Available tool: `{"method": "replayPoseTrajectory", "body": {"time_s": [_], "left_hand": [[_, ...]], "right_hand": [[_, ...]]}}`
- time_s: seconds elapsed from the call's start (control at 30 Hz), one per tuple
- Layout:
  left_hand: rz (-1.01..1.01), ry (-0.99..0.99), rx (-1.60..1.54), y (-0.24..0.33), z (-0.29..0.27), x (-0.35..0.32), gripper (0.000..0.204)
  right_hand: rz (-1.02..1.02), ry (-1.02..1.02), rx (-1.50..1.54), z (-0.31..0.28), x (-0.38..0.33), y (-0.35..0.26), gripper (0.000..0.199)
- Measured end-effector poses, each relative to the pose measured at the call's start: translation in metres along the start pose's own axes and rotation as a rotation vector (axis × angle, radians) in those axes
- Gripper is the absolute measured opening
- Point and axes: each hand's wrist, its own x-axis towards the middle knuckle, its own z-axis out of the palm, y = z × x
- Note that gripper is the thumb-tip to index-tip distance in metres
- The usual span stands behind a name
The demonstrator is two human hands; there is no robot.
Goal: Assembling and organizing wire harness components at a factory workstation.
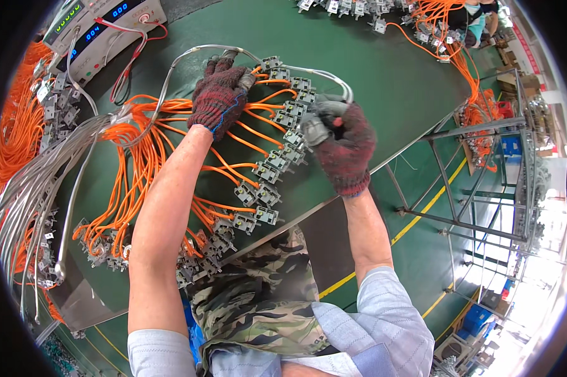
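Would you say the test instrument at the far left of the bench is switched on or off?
On: the test instrument shows lit green and blue digits on its displays.

The dark red-and-grey knitted cloth glove on the left hand point(219, 94) looks coarse and fuzzy, like the one on the right hand point(341, 147). The small grey metal connector blocks point(268, 171) look dull. The orange plastic-sheathed wires point(139, 157) are smooth, faintly glossy. The green table mat point(371, 69) is matt.

Head camera looks steeply down, close over the green table point(371, 75)
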Motion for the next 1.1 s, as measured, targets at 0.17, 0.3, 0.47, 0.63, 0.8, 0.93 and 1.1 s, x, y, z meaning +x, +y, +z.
{"method": "replayPoseTrajectory", "body": {"time_s": [0.17, 0.3, 0.47, 0.63, 0.8, 0.93, 1.1], "left_hand": [[-0.011, -0.01, -0.021, 0.004, -0.001, 0.0, 0.046], [0.0, -0.007, -0.004, 0.0, 0.001, 0.001, 0.047], [0.002, -0.005, 0.008, -0.001, -0.001, 0.0, 0.047], [0.006, -0.004, 0.001, 0.004, -0.001, -0.001, 0.046], [-0.005, -0.019, -0.012, 0.005, -0.004, -0.003, 0.046], [-0.012, -0.027, -0.029, 0.009, -0.008, -0.002, 0.047], [-0.03, -0.021, 0.025, 0.007, -0.008, -0.003, 0.044]], "right_hand": [[0.271, -0.001, -0.088, -0.002, -0.021, -0.011, 0.027], [0.159, -0.029, -0.151, -0.003, -0.024, -0.006, 0.029], [0.125, -0.115, -0.115, -0.009, -0.022, 0.001, 0.027], [0.259, -0.08, -0.113, -0.008, -0.022, -0.004, 0.026], [0.128, -0.193, -0.174, -0.012, -0.02, -0.007, 0.026], [0.102, -0.137, -0.133, -0.013, -0.019, -0.005, 0.026], [0.032, -0.085, -0.339, 0.002, 0.044, -0.037, 0.02]]}}
